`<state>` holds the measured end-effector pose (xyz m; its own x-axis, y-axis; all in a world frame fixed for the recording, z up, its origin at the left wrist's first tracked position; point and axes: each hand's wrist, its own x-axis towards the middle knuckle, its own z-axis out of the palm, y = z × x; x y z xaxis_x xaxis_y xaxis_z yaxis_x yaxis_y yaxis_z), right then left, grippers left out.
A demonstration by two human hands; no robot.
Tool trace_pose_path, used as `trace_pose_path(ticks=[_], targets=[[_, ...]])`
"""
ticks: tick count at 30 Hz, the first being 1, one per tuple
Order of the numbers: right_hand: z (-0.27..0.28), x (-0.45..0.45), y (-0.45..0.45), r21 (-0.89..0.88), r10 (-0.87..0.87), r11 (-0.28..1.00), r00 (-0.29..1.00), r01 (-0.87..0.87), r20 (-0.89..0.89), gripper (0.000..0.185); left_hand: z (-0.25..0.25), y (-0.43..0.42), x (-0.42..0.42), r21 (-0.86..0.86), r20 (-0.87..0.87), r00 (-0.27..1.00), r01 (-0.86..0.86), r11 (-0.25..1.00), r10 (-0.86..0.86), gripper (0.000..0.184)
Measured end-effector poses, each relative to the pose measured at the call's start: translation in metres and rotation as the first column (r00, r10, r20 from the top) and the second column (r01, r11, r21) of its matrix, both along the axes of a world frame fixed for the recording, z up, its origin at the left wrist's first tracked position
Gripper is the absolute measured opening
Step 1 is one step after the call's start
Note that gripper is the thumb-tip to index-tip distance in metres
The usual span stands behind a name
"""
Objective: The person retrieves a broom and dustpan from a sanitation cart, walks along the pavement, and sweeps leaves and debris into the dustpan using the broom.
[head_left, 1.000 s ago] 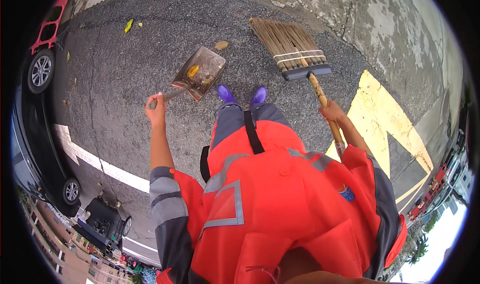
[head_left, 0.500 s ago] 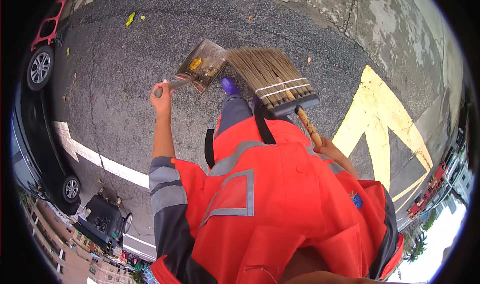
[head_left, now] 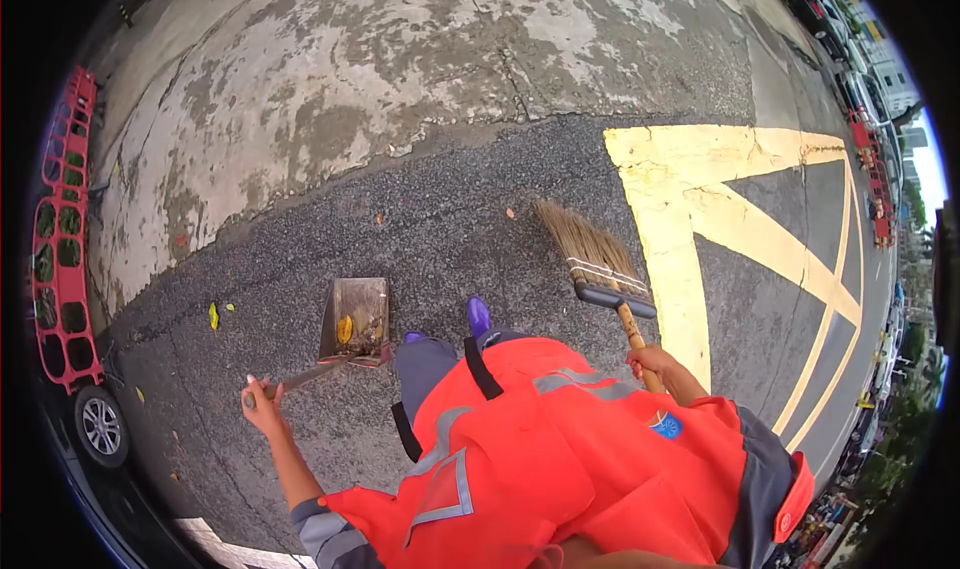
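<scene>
My left hand is closed around the handle of a long-handled metal dustpan at left of centre, low over or on the asphalt. A yellow leaf and brown debris lie in the pan. On the right, my right hand grips the wooden handle of a broom. Its straw bristles are bound with white cord and point forward, beside the yellow road marking. My purple shoes stand between the pan and the broom.
Small leaves dot the asphalt. Ahead lies a patchy concrete strip. Red plastic barriers and a dark parked car line the left side. Yellow painted lines cross the ground at right.
My view has turned to the right. The broom has swung away from the dustpan toward the yellow marking, leaving a wide gap. Both hands keep their grips.
</scene>
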<state>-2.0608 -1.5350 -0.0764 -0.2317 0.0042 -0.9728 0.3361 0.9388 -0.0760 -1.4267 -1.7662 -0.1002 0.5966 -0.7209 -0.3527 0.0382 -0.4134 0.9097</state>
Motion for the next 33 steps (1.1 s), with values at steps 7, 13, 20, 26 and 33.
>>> trace_pose_path(ticks=[7,13,20,26,33], targets=[[-0.014,0.024,-0.029,0.011,-0.132,0.991,0.984,0.132,0.121,0.014,0.013,-0.069,-0.016,0.015,0.032,0.984,0.174,0.985,-0.175,0.026],[0.009,0.105,-0.106,-0.088,0.283,0.958,0.953,-0.274,0.106,0.010,-0.011,-0.142,-0.017,0.014,0.023,0.930,0.366,0.931,-0.366,0.025],[0.019,0.151,-0.196,-0.115,0.619,0.783,0.751,-0.611,0.229,0.014,-0.055,-0.207,-0.010,0.052,0.066,0.883,0.461,0.886,-0.464,0.028],[0.022,0.172,-0.232,-0.140,0.662,0.744,0.749,-0.653,0.024,0.015,-0.080,-0.237,-0.006,0.003,0.109,0.865,0.492,0.871,-0.489,0.026],[-0.006,0.174,-0.256,-0.091,0.627,0.777,0.778,-0.623,0.031,0.016,-0.081,-0.276,-0.016,0.107,0.119,0.822,0.547,0.830,-0.557,0.027]])
